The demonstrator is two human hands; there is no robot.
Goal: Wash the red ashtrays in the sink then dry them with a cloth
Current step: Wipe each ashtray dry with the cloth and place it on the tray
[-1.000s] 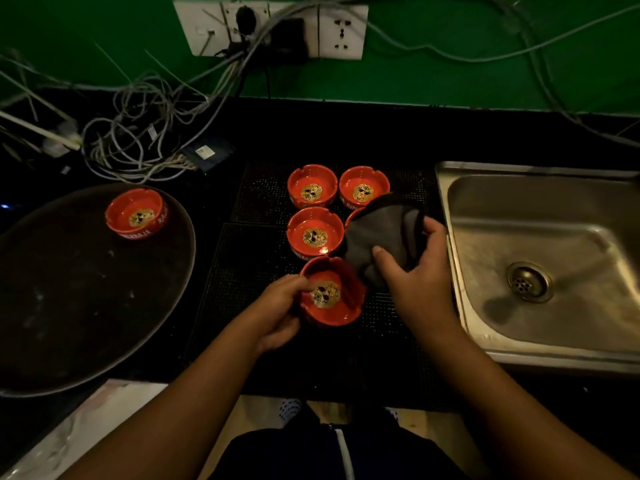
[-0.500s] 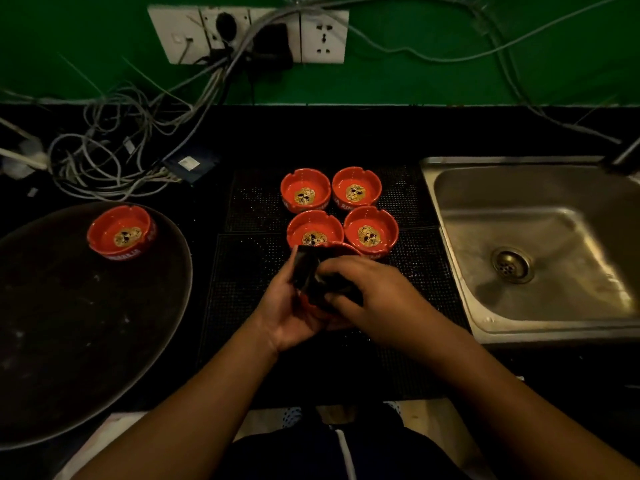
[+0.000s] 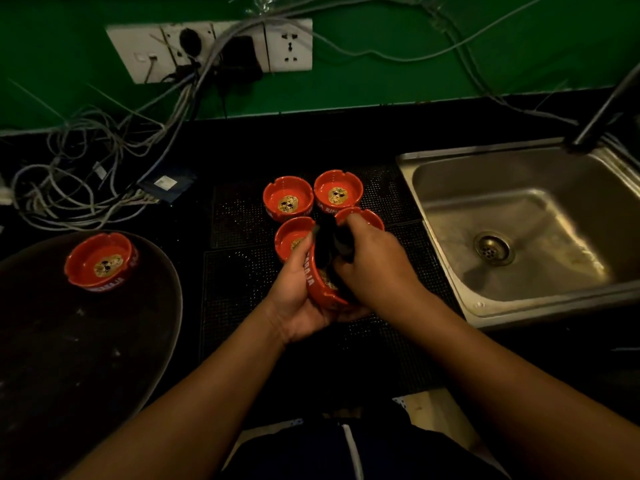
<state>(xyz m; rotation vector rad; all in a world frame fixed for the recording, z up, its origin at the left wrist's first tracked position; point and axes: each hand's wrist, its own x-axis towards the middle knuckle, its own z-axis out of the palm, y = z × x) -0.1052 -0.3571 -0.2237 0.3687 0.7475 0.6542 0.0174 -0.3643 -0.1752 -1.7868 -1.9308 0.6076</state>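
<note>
A round dark tray (image 3: 104, 341) fills the left of the counter and carries a lone ashtray (image 3: 102, 263) near its far edge. The steel sink (image 3: 519, 209) lies at the right. Between them a perforated mat (image 3: 242, 278) holds four more: a back-left ashtray (image 3: 288, 202) and a back-right ashtray (image 3: 338, 194) in plain view, and a near-left ashtray (image 3: 291, 237) and a near-right ashtray (image 3: 373, 220) partly hidden behind the hands. Above the mat the left hand (image 3: 298, 303) cups the held ashtray (image 3: 317, 285) from below, fingers and thumb curled round its outer wall so that it tilts on edge with the bowl facing right. The right hand (image 3: 377, 268) is closed round a dark cloth (image 3: 332, 245) and pushes it into that bowl. This looks like the drying stage. The ashtray appears to be glazed ceramic or glass, so it is likely rigid, weighty for its size, slick while wet and liable to chip if it falls on the counter or steel. The safest hold is the present one, a palm under the base with fingers wrapping the wall; the rim notches offer extra purchase. The cloth is soft and limp, so it can be bunched to reach inside.
</note>
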